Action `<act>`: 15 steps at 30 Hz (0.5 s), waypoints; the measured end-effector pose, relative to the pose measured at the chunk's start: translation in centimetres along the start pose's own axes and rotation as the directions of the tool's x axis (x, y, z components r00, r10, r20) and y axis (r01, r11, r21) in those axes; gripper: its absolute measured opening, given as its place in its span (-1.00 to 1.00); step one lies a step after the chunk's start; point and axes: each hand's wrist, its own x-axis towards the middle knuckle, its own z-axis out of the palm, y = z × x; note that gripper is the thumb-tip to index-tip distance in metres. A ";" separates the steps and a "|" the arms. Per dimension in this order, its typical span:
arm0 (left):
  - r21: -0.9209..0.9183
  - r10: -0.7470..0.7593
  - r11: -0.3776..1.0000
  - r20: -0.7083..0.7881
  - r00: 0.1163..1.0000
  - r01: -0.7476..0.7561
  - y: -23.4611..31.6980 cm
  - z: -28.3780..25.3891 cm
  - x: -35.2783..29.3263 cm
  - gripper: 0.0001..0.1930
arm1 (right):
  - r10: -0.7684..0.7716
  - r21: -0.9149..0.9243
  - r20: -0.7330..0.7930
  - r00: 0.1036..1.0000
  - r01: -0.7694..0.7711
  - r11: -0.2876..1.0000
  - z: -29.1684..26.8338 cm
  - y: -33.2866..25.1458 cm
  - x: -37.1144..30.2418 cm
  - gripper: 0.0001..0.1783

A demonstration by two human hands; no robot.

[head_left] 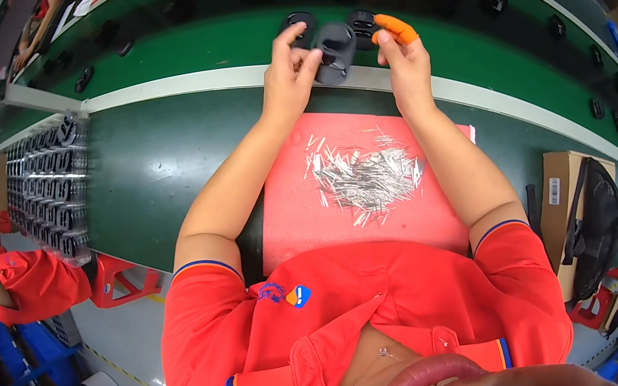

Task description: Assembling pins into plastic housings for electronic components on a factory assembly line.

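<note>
A dark grey oval plastic housing (pixel 336 52) with a recessed centre is tilted over the white rail, between my hands. My left hand (pixel 289 81) has its thumb against the housing's left edge; its other fingers are partly hidden. The left index finger reaches over a black plastic part (pixel 298 23) on the green conveyor belt. My right hand (pixel 408 64) is at the housing's right, beside another black part (pixel 363 23). Its fingers curve with the thumb and index tips apart, and orange covers (pixel 399 27) wrap the fingertips. No object shows clearly in it.
Thin silvery-white strips (pixel 368 178) lie heaped on a pink foam mat (pixel 290 225) below my forearms. More black parts ride the belt (pixel 216 40). Racked black parts (pixel 48 189) stand left, near a person in red (pixel 34 274). A cardboard box (pixel 561 190) and black bag (pixel 597 225) sit right.
</note>
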 end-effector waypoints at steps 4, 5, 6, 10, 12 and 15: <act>0.190 -0.016 0.982 0.129 0.992 -0.009 1.3 0.5 -0.5 -0.81 | -0.056 0.021 0.018 0.998 0.056 0.998 -0.3 0.2 0.3 -0.73; 0.185 -0.015 0.983 0.140 0.990 -0.011 1.4 0.5 -0.6 -0.81 | -0.079 0.012 0.078 0.994 0.078 0.997 -0.1 0.3 0.2 -0.74; 0.216 0.056 0.973 0.142 0.988 -0.086 1.5 0.5 -0.6 -0.81 | -0.025 -0.096 0.120 0.992 0.037 0.995 -0.2 0.7 0.1 -0.74; 0.273 0.205 0.931 0.162 0.965 -0.243 1.2 0.3 -0.5 -0.81 | -0.085 -0.255 0.202 0.976 0.136 0.957 -0.1 1.6 -0.5 -0.73; 0.277 0.219 0.925 0.171 0.960 -0.261 1.1 0.3 -0.5 -0.81 | -0.057 -0.324 0.234 0.971 0.133 0.937 -0.2 1.5 -0.5 -0.73; 0.291 0.190 0.926 0.188 0.964 -0.240 1.0 0.2 -0.6 -0.82 | -0.045 -0.255 0.239 0.970 0.108 0.961 0.0 1.8 -0.5 -0.73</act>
